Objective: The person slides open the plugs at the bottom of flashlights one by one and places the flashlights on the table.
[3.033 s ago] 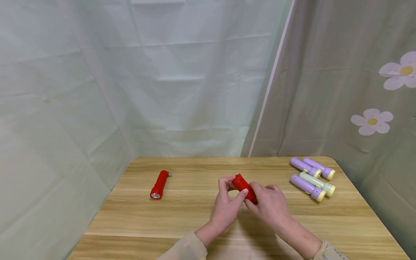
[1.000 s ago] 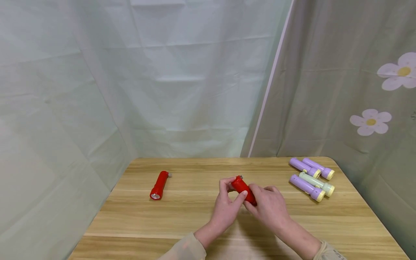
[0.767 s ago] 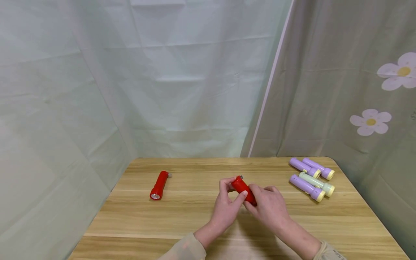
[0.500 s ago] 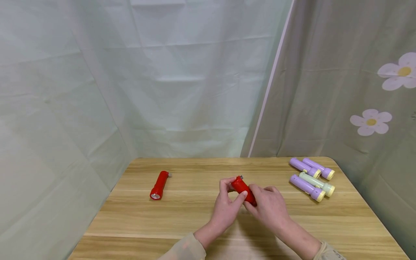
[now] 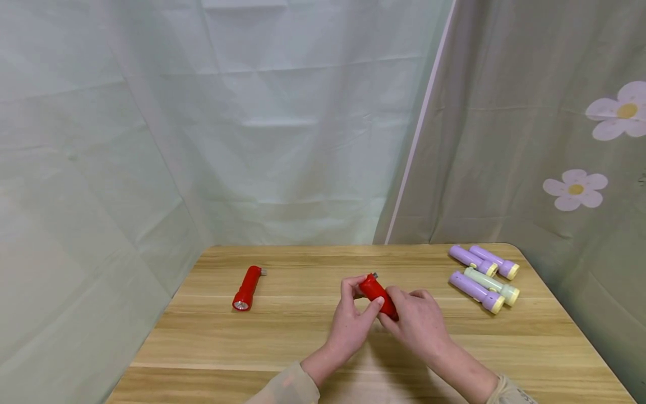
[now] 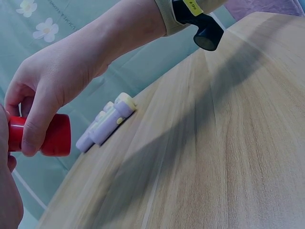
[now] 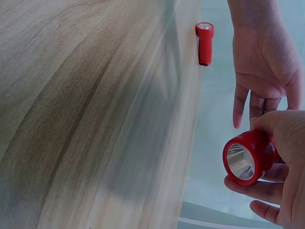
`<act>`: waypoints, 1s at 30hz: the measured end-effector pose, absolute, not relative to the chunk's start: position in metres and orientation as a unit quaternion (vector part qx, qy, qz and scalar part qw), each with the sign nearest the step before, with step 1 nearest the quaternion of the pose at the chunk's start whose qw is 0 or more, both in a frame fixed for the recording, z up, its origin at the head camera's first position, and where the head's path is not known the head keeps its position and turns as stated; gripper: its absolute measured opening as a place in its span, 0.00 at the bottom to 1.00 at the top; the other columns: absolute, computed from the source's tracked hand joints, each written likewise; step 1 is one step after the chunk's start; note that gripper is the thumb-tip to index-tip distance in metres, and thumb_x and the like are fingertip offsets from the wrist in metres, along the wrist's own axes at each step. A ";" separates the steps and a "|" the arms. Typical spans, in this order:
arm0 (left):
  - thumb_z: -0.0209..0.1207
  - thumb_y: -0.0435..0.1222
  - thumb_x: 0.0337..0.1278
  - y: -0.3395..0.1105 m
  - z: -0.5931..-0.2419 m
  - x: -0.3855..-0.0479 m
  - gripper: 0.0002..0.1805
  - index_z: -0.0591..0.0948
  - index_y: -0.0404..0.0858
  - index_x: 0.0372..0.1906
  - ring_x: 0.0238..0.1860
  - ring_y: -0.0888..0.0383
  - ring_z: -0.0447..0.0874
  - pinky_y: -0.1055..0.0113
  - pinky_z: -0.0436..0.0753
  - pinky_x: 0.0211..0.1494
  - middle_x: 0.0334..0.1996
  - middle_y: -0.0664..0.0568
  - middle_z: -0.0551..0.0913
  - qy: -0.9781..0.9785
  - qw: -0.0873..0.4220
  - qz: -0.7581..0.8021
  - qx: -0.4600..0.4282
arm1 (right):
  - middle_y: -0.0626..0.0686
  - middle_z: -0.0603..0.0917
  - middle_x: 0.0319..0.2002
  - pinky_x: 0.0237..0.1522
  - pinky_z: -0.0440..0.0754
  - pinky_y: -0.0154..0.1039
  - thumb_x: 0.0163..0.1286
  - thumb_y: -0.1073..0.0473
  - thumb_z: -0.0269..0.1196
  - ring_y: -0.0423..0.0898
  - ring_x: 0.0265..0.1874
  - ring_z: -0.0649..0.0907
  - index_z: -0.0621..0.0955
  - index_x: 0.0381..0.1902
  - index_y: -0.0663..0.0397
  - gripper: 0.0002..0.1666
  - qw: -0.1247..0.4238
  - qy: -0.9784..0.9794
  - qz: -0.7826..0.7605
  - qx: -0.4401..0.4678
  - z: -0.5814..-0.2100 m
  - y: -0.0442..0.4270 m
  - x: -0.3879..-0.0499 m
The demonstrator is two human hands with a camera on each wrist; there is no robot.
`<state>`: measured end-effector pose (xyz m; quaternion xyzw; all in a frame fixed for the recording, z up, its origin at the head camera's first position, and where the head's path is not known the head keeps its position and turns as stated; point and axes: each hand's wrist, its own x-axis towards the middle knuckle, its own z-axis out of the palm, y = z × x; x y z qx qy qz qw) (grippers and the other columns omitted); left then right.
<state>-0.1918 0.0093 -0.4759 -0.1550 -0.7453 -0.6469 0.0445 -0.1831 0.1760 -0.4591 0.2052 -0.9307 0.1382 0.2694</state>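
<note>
Head view, right of bottom centre: both grips are clamped on one red flashlight [image 5: 375, 289], the left hand [image 5: 350, 325] pinching its tail end between thumb and fingers, the right hand [image 5: 416, 322] wrapped about the head end. It is held clear of the counter [image 5: 227, 348], its long axis slanting from upper left, where a metal tip pokes out, to lower right. The right wrist view catches its lens facing the lower left of that frame; in the left wrist view the wide head points right. Over at centre left I see another red flashlight [image 5: 248, 286] lying lens to the lower left. At centre right, three purple flashlights [image 5: 471, 287] and a pale green flashlight [image 5: 492, 285] lie with yellow-rimmed heads toward the lower right.
</note>
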 end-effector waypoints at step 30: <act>0.62 0.45 0.70 0.007 -0.478 -0.191 0.27 0.64 0.59 0.67 0.58 0.55 0.74 0.59 0.81 0.50 0.56 0.59 0.78 -0.750 0.026 -0.643 -0.150 | 0.40 0.80 0.22 0.44 0.79 0.48 0.55 0.50 0.78 0.37 0.17 0.75 0.80 0.37 0.49 0.20 0.276 -0.928 0.136 0.211 -0.462 0.177 -0.182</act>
